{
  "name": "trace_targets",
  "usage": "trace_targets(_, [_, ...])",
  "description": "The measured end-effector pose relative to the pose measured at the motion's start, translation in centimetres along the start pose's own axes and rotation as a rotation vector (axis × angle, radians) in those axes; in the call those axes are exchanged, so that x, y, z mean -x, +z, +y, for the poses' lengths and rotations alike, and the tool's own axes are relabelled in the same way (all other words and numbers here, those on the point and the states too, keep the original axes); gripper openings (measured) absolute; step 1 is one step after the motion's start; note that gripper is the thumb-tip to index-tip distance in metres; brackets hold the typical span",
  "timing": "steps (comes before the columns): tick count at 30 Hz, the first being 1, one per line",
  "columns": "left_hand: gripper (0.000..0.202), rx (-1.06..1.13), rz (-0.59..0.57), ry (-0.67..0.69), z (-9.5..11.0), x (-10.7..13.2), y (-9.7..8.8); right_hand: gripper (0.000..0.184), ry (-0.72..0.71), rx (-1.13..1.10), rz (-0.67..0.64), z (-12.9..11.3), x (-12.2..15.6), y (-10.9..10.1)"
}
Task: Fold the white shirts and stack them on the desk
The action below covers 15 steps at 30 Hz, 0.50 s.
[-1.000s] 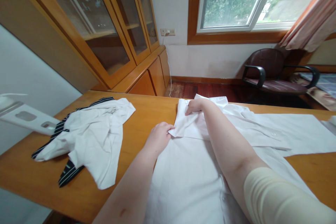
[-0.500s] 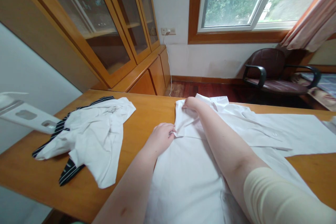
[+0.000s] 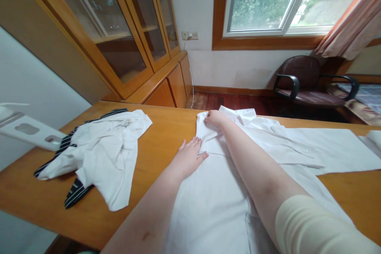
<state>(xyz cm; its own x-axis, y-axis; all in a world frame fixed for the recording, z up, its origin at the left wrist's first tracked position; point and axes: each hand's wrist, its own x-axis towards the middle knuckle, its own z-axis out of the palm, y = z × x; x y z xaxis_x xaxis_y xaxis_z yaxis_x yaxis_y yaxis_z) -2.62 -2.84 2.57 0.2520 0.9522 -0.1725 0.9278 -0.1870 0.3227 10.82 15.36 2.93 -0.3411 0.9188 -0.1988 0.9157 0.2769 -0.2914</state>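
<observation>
Principal garment: white woven-cloth shirt with a buttoned front (image 3: 212, 202), laid across the middle of the table, its far part folded over in a layered band.
Side strip: long flat length of the same white cloth (image 3: 330, 147), extending right from the folded band; a small button shows near its inner end.
Left hand: bare, palm down (image 3: 190, 158), fingers spread and uncurled at the left edge of the folded band, thumb resting on the cloth; nothing gripped.
Right hand: bare, fingers bent (image 3: 216, 118), set on the band's far left corner; whether the cloth is pinched beneath the fingers I cannot tell.
Right arm: crosses above the shirt, a cream stretchy sleeve (image 3: 309, 222) bunched around the elbow.
Support: orange-brown wooden table with a smooth top (image 3: 166, 139).
Second cloth lot: crumpled white fabric piece (image 3: 110, 151) at left, well apart from the shirt, with black white-striped fabric (image 3: 77, 193) showing along its left side and near end.
Left edge: white plastic object with rounded openings (image 3: 26, 129), just beside the striped fabric.
Far left: orange-brown wooden cabinet with glass doors (image 3: 131, 91).
Far wall: pale socket plate (image 3: 190, 35), thin white cable (image 3: 191, 75) hanging from it; wood-framed sliding window (image 3: 262, 4).
Far right: pink fabric curtain (image 3: 351, 27); maroon padded chair with black arms (image 3: 302, 69) below.
</observation>
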Motion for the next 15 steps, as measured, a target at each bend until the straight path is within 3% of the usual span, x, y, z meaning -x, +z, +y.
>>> trace_targets(5, [0.062, -0.019, -0.004, -0.019, 0.0, -0.1, 0.1, 0.040, 0.017, -0.045, 0.145, 2.9, 3.8, -0.7])
trace_targets(9, [0.061, -0.027, 0.013, -0.024, -0.1, -0.2, 0.1, 0.033, 0.035, 0.086, 0.341, 7.3, 9.8, -1.3])
trace_targets(12, [0.057, -0.030, 0.056, -0.032, 0.0, -0.4, 0.2, 0.028, -0.029, 0.129, 0.249, 10.3, 15.6, -1.3])
trace_targets(15, [0.051, -0.043, 0.127, -0.068, 0.0, -0.6, 0.4, 0.028, 0.012, 0.257, 0.117, 12.7, 20.6, -0.6])
